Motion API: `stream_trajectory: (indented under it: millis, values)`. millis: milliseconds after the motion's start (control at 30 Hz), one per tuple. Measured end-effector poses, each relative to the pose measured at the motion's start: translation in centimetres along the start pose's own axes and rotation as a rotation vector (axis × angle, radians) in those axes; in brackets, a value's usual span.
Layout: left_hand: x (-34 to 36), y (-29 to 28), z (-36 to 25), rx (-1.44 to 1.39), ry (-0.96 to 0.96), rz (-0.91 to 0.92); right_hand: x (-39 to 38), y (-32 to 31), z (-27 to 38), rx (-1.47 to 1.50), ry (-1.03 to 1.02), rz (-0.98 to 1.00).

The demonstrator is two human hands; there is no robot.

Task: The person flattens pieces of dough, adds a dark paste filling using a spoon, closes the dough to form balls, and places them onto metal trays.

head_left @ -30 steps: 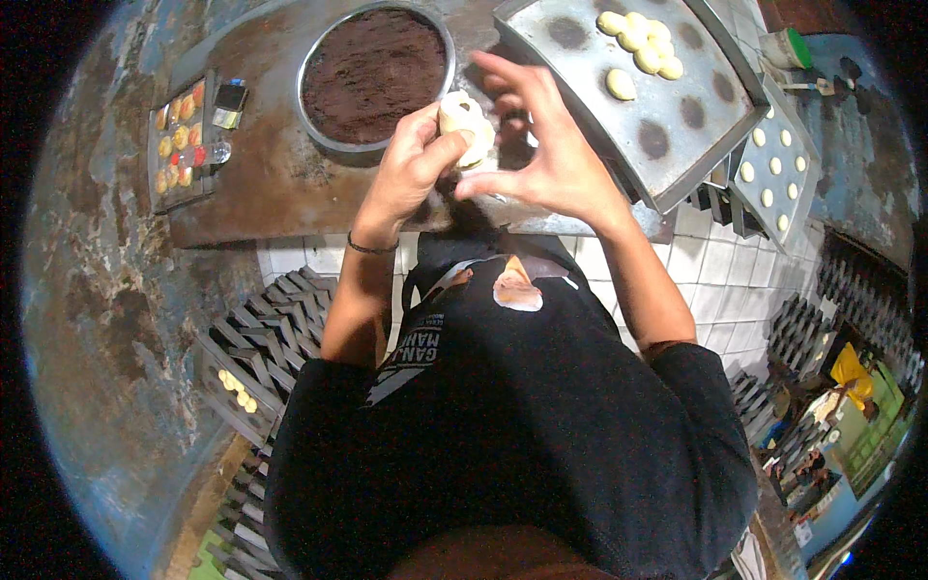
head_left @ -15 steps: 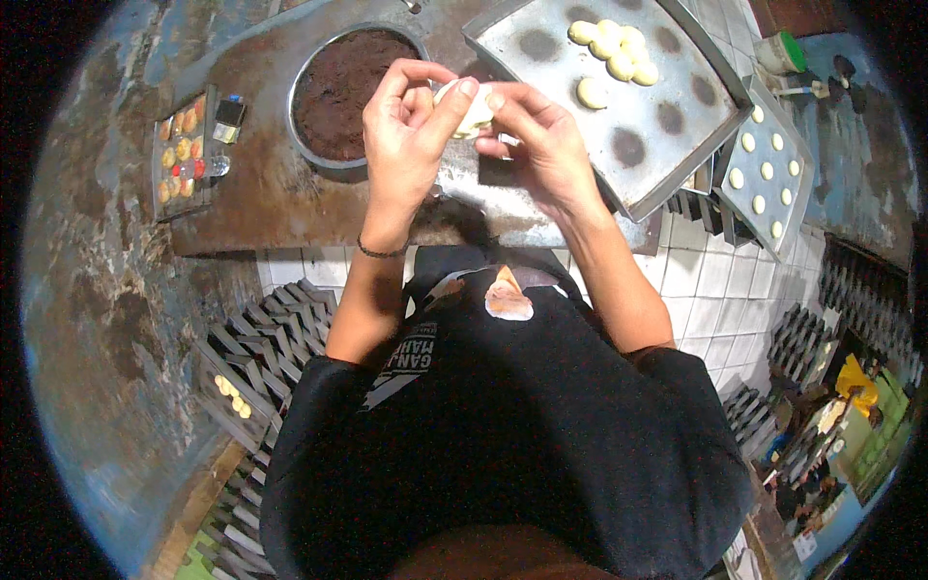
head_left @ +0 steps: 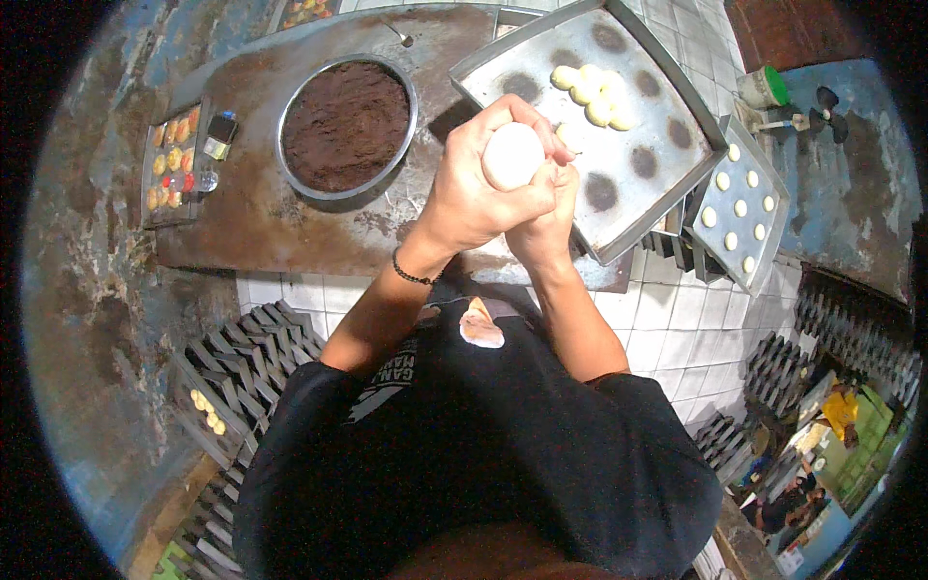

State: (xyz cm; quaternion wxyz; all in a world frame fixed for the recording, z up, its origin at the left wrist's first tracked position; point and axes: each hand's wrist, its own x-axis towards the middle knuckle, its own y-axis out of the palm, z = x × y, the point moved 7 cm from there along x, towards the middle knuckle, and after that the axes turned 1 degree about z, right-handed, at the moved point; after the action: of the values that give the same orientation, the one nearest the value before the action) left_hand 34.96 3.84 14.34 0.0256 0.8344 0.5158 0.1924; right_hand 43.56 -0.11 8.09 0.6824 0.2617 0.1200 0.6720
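Observation:
A smooth, pale dough ball [head_left: 512, 157] bulges up out of my left hand [head_left: 476, 188], whose fingers and thumb wrap round it. Pressed close beside and under it is my right hand [head_left: 543, 220], closed against the dough; most of its fingers are hidden behind the left hand. Both hands are raised above the near corner of a large metal baking tray [head_left: 667, 198]. A cluster of pale dough balls [head_left: 599, 95] lies on that tray, and another ball is partly covered by my fingers. Left of my hands stands a round metal bowl [head_left: 281, 159] of dark brown crumbly filling [head_left: 343, 126].
The worn table [head_left: 232, 237] also carries a dark small box [head_left: 220, 133] and a clear glass [head_left: 206, 181]. Another tray [head_left: 145, 215] with baked pieces is at the left. On the right, a lower tray [head_left: 723, 240] holds spaced dough balls, near a green-lidded tub [head_left: 766, 87].
My hands have come together and shifted right, over the tray's edge. The dough, a loose folded piece before, now shows as a round ball. The whole view has shifted slightly.

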Motion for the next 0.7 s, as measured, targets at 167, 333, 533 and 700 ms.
stream_trajectory:
  millis: [167,333,533,700]
  values:
    - [0.0,-0.2,-1.6,-0.002,0.073,0.082,0.6,1.4,2.4,-0.055,0.008,-0.032]
    - [-0.1,-2.0,1.3,-0.013,-0.029,-0.033,0.2,-3.0,-3.0,-0.453,0.218,0.106]
    - [2.5,-7.9,8.6,0.419,-0.005,-0.143,7.4,-3.2,2.3,-0.789,0.22,0.151]
    - [6.6,-9.0,16.0,0.586,-0.051,-0.076,13.1,-6.0,-2.0,-0.908,0.215,0.278]
